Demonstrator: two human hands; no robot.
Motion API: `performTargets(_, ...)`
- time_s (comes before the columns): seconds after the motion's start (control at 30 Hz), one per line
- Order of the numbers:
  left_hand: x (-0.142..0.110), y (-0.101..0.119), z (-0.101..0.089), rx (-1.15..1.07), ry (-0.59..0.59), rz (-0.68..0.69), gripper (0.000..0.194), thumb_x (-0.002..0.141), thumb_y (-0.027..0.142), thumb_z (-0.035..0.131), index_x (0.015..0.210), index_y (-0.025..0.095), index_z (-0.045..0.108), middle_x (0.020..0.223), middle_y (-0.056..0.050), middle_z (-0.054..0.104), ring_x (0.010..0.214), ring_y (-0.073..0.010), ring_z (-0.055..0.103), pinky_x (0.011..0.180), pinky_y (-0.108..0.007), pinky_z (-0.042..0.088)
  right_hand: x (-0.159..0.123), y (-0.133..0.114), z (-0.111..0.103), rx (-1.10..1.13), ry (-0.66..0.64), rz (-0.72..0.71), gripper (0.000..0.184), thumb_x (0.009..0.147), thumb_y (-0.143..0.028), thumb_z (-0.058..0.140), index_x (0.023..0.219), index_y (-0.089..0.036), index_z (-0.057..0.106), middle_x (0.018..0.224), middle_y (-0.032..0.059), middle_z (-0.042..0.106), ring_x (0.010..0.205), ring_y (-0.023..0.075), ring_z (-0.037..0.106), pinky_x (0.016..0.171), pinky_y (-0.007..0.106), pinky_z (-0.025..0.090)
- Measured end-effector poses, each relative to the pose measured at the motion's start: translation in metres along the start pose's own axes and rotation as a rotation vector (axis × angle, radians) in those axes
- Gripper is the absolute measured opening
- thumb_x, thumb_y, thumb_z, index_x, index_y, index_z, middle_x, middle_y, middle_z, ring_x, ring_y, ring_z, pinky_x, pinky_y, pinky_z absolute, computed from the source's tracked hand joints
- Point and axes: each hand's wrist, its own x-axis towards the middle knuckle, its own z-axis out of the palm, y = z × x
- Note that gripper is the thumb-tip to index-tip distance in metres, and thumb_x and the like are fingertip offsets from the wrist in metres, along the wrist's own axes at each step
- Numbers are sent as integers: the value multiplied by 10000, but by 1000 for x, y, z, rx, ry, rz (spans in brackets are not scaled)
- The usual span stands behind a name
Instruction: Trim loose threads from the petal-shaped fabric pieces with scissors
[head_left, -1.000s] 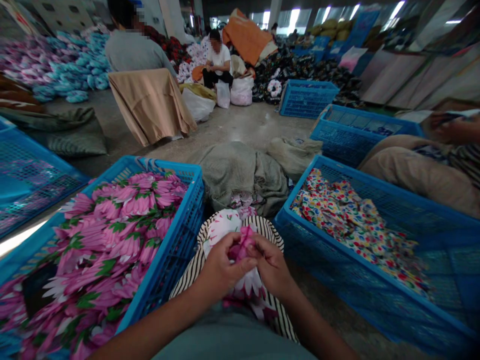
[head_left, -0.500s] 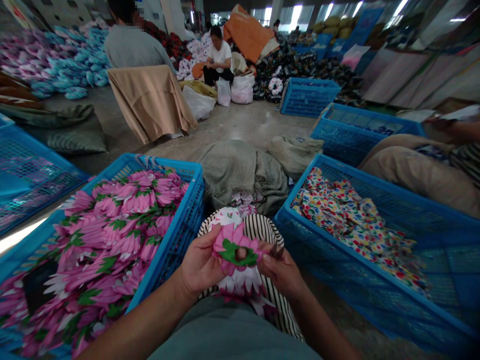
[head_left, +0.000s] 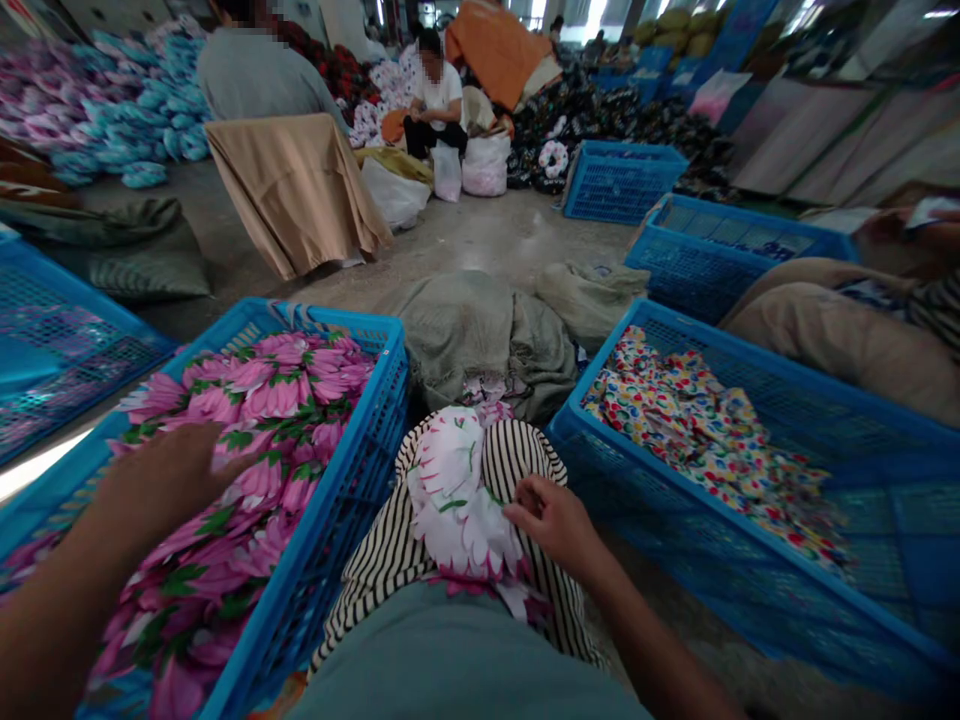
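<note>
My left hand [head_left: 176,470] reaches over the blue crate on the left, above pink cloth flower pieces [head_left: 277,385] with green centres. Its thumb stands apart; the fingers are smeared and partly hidden, and no piece shows in the hand. Above my lap, my right hand [head_left: 555,525] has its fingers curled. Whatever it may hold is hidden inside. Close beside it, white petal pieces with pink tips [head_left: 465,500] lie overlapped on my striped trousers [head_left: 517,455].
The left crate's blue rim [head_left: 330,318] borders my left leg. On the right stands a blue crate [head_left: 592,420] with colourful printed cloth pieces [head_left: 697,420]. Grey-green sacks [head_left: 472,330] lie ahead. A person sits near a draped chair [head_left: 292,190]; another person's legs [head_left: 840,310] are at right.
My left hand has moved from my lap to over the left crate. The pink flower piece with the green centre is gone from between my hands. My right hand stays near my lap.
</note>
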Motion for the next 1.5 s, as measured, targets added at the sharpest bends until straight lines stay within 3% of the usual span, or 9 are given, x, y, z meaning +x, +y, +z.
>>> performTargets(0.13, -20, 36, 47, -112, -259, 161, 473, 730, 502, 525, 1000, 119, 588, 1052, -126, 631, 993, -279, 571, 890, -413, 417, -1, -4, 12, -170, -60, -85, 94, 762, -219, 520, 687, -166, 538, 688, 6, 520, 634, 129, 448, 571, 236, 304)
performTargets(0.23, -42, 92, 87, -471, -461, 257, 394, 753, 427, 540, 1051, 172, 576, 1079, -94, 629, 1013, -226, 568, 915, -348, 408, -2, -12, 1, 140, -124, -78, 126, 796, -213, 469, 690, -164, 516, 646, -5, 490, 611, 123, 434, 562, 228, 328)
performTargets(0.33, -57, 139, 115, -756, -645, 297, 560, 642, 371, 683, 1141, 167, 533, 1120, -100, 602, 1018, -223, 551, 860, -309, 426, -6, -22, -20, 469, -201, -43, 170, 802, -314, 507, 726, -163, 516, 654, -12, 483, 571, 106, 402, 521, 217, 317)
performTargets(0.43, -66, 160, 133, -987, -949, 157, 330, 656, 379, 672, 865, 127, 639, 787, -51, 655, 695, -157, 589, 636, -240, 449, -11, -29, -32, 673, -144, 1, 257, 773, -399, 566, 694, -164, 500, 607, -32, 426, 519, 86, 341, 475, 204, 270)
performTargets(0.53, -72, 165, 139, -1283, -1066, -135, 266, 692, 365, 645, 743, 104, 636, 602, -19, 610, 515, -97, 528, 530, -197, 407, -13, -32, -30, 854, -87, 46, 279, 746, -416, 613, 702, -167, 494, 571, -51, 376, 479, 70, 294, 439, 193, 225)
performTargets(0.7, -77, 169, 126, -1475, -1083, -312, 309, 621, 333, 721, 779, 78, 646, 608, -44, 625, 539, -111, 565, 529, -188, 420, -10, -45, -21, 1140, -76, 147, 315, 678, -404, 689, 731, -175, 480, 568, -53, 417, 466, 64, 342, 434, 176, 258)
performTargets(1.03, -78, 169, 121, -1422, -1022, -252, 263, 601, 262, 747, 730, 130, 559, 598, 20, 580, 502, -75, 523, 481, -164, 380, 0, -63, -23, 1030, -183, 72, 330, 670, -414, 696, 681, -152, 497, 533, -53, 436, 436, 50, 344, 388, 162, 251)
performTargets(1.27, -80, 178, 113, -1543, -672, -346, 246, 668, 279, 689, 726, 186, 468, 573, 68, 539, 492, -76, 501, 507, -180, 406, 4, -48, -23, 1126, 105, 13, 300, 752, -418, 596, 665, -187, 427, 444, -98, 294, 362, 45, 203, 354, 177, 166)
performTargets(1.5, -79, 174, 115, -1272, -462, -157, 178, 734, 331, 622, 758, 184, 524, 612, 59, 561, 527, -79, 516, 519, -171, 421, -10, -49, -11, 636, 217, -132, 120, 725, -265, 593, 800, -179, 556, 624, -27, 452, 549, 103, 394, 493, 215, 325)
